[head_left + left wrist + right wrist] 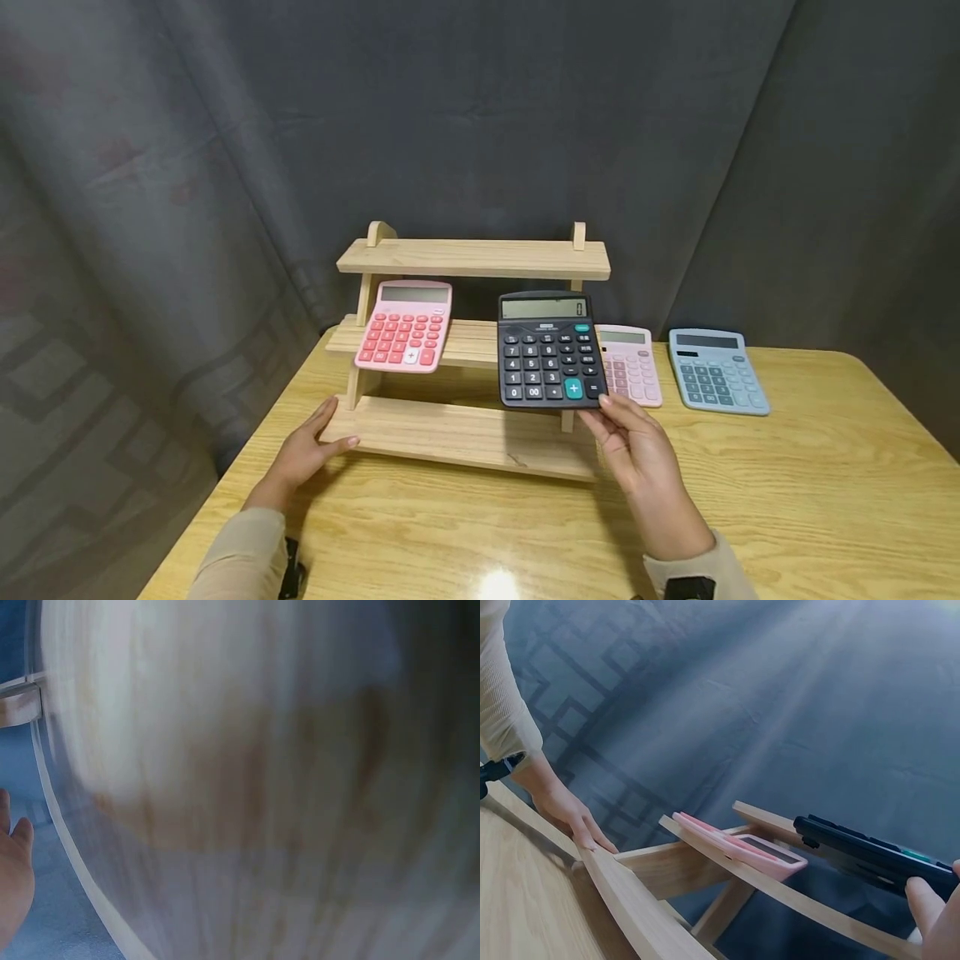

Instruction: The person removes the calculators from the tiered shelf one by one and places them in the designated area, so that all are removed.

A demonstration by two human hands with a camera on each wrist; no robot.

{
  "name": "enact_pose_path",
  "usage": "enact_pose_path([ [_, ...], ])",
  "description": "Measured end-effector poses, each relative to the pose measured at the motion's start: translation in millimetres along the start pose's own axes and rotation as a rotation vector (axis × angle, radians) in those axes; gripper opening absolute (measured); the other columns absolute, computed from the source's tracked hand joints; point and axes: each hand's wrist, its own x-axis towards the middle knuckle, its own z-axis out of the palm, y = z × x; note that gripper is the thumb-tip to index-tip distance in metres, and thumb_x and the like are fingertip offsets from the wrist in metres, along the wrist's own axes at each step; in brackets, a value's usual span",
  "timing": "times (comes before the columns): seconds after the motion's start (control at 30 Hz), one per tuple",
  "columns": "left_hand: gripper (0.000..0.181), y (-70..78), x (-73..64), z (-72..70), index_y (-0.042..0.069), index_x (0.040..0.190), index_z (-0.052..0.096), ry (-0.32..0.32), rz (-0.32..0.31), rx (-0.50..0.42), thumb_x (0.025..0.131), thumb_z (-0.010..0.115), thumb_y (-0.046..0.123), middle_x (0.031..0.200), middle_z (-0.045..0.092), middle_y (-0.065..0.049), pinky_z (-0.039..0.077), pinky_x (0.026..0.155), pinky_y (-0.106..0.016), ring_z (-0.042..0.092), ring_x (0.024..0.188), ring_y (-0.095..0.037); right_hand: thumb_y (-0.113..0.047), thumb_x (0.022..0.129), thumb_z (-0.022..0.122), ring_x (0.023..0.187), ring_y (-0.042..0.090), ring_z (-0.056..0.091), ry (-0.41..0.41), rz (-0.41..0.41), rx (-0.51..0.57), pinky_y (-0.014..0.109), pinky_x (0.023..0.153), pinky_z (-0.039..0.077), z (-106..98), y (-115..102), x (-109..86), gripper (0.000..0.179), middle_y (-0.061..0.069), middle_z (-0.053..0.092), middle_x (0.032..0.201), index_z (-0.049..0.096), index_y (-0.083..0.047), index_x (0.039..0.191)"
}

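Observation:
My right hand (637,450) pinches the lower right corner of a black calculator (551,350), thumb on the key side and fingers underneath. The calculator, its display showing 0, is held face up in front of the right part of a three-tier wooden display stand (472,258). My left hand (303,450) grips the left end of the stand's bottom shelf, thumb at the front edge and fingers toward the back. A pink calculator (405,325) leans on the left of the middle shelf; its side shows in the right wrist view. Blurred wood fills most of the left wrist view.
Behind the stand's right side, a light pink calculator (633,367) lies on the wooden table (810,483), partly hidden by the black one. A blue calculator (718,371) lies to its right. A dark grey curtain (480,108) hangs behind the table.

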Motion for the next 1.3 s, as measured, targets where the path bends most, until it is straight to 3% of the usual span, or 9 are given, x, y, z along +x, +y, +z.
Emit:
enact_pose_path([
  [0.3, 0.091, 1.4, -0.5, -3.1, 0.004, 0.138, 0.016, -0.009, -0.012, -0.013, 0.073, 0.061, 0.049, 0.141, 0.013, -0.017, 0.017, 0.095, -0.054, 0.012, 0.125, -0.040, 0.015, 0.084, 0.041, 0.085, 0.023, 0.058, -0.079, -0.029, 0.040, 0.035, 0.082, 0.043, -20, -16, -4.4, 0.023, 0.018, 0.059, 0.088, 0.063, 0.007, 0.081],
  [0.6, 0.091, 1.3, -1.2, -2.8, 0.004, 0.138, 0.016, -0.007, -0.017, -0.023, 0.073, 0.062, 0.048, 0.141, 0.013, -0.017, 0.016, 0.096, -0.054, 0.012, 0.125, -0.040, 0.016, 0.085, 0.036, 0.087, 0.027, 0.059, -0.241, -0.074, 0.058, 0.037, 0.080, 0.044, -37, -28, -7.9, 0.025, 0.022, 0.060, 0.089, 0.059, 0.010, 0.082],
  [1.03, 0.091, 2.3, -0.2, -2.5, 0.003, 0.138, 0.016, -0.010, -0.013, -0.024, 0.073, 0.062, 0.047, 0.141, 0.013, -0.018, 0.016, 0.096, -0.054, 0.012, 0.125, -0.040, 0.015, 0.087, 0.031, 0.087, 0.030, 0.058, -0.311, -0.121, 0.108, 0.039, 0.079, 0.044, -68, -51, -14.7, 0.029, 0.024, 0.059, 0.091, 0.060, 0.012, 0.082],
  [1.3, 0.091, 2.9, -0.6, -2.5, 0.002, 0.138, 0.017, -0.010, -0.005, -0.002, 0.073, 0.062, 0.048, 0.141, 0.014, -0.018, 0.017, 0.096, -0.054, 0.013, 0.125, -0.040, 0.015, 0.087, 0.029, 0.092, 0.031, 0.056, -0.297, -0.119, 0.150, 0.040, 0.081, 0.042, -84, -61, -18.2, 0.030, 0.025, 0.058, 0.095, 0.059, 0.014, 0.084],
])
